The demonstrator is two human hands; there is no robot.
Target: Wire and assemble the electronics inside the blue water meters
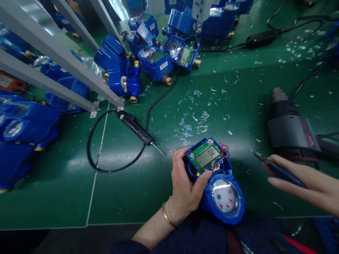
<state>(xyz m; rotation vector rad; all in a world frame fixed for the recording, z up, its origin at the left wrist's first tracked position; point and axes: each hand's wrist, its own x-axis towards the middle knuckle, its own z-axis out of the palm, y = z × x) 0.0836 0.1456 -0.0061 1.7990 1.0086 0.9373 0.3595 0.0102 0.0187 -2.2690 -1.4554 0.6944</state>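
Observation:
My left hand grips an open blue water meter at the table's front edge, fingers on its far side and thumb near the wires. Its uncovered housing shows a green circuit board with a lit display, and red and other coloured wires beside it. Below the board is a round dial with red pointers, under a clear cover. To the right, apart from the meter, my right hand is closed around slim pliers with dark handles. Their metal tip points left, towards the meter.
A black electric screwdriver with a looped cable lies left of the meter. On the right rests a heat gun. Several blue meters stand at the back and left, around grey metal posts. Plastic shavings litter the green tabletop.

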